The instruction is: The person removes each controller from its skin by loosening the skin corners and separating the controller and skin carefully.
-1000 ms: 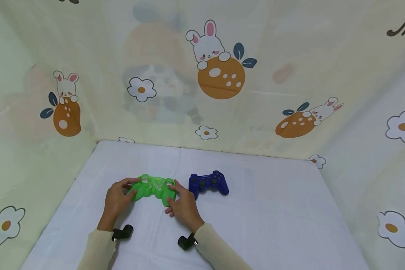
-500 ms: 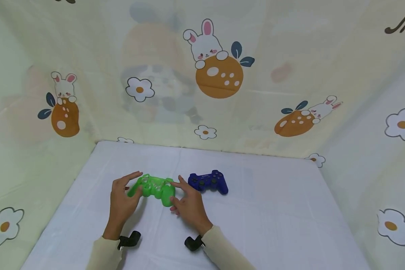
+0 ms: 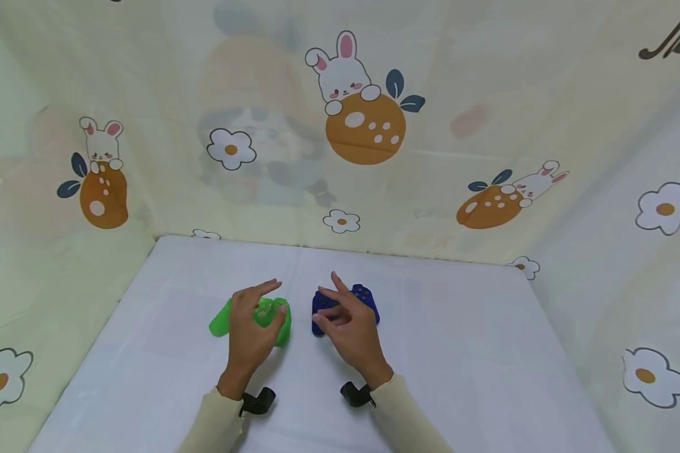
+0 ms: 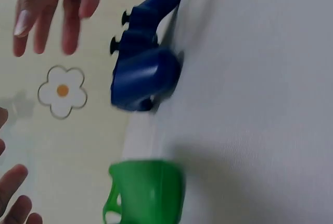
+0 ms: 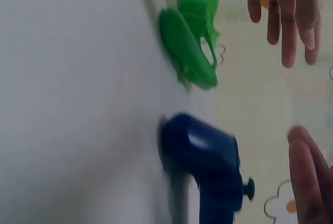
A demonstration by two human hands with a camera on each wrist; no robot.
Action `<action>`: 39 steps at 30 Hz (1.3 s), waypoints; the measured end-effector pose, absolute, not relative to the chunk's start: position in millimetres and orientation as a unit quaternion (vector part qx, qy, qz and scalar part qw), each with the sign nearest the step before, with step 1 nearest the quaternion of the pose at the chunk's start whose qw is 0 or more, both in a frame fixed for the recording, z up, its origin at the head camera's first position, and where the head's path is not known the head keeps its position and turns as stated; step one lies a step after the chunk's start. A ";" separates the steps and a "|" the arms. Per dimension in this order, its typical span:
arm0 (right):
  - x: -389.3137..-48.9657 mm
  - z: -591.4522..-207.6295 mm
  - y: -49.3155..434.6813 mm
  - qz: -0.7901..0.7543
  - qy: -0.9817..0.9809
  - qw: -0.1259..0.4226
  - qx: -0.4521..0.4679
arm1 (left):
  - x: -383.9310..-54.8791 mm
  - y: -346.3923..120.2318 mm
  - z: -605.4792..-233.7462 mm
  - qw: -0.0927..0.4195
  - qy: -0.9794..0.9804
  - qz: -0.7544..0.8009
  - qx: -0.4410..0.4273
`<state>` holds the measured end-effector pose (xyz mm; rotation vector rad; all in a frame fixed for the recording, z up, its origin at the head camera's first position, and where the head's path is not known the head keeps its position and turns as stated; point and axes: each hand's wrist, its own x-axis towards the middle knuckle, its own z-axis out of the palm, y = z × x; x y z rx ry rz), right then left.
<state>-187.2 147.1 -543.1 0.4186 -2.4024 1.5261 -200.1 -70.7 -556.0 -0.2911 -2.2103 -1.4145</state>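
A green, hollow, controller-shaped cover (image 3: 221, 319) with cutouts lies on the white table, to the left of a dark blue game controller (image 3: 368, 299). In the head view my left hand (image 3: 249, 333) is in front of the cover and hides its middle. The left wrist view has the cover (image 4: 151, 190) apart from my left fingers (image 4: 13, 182). My right hand (image 3: 357, 333) is raised before the controller, covering part of it. Space shows between my right fingers (image 5: 307, 177) and the controller (image 5: 203, 146) in the right wrist view. Both hands hold nothing.
The white-covered table (image 3: 459, 352) stretches away on both sides of the hands. A cream cloth wall (image 3: 260, 207) printed with rabbits, oranges and flowers rises behind it. Each wrist wears a small black camera (image 3: 259, 401).
Both hands have let go of the green cover, which now rests on the table. They have moved to the right, the right hand coming in front of the blue controller.
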 end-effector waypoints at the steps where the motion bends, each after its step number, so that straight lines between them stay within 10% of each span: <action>1: -188.3 -542.5 152.0 0.516 -0.832 0.143 0.147 | -201.5 -65.8 -556.8 0.251 -0.812 -0.516 -0.111; 10: -201.9 -551.6 189.2 0.454 -0.863 0.180 0.127 | -209.1 -27.2 -568.9 0.230 -0.828 -0.499 -0.112; 39: -221.0 -587.6 237.2 0.403 -0.912 0.039 0.073 | -213.4 19.8 -589.9 0.130 -0.884 -0.441 -0.089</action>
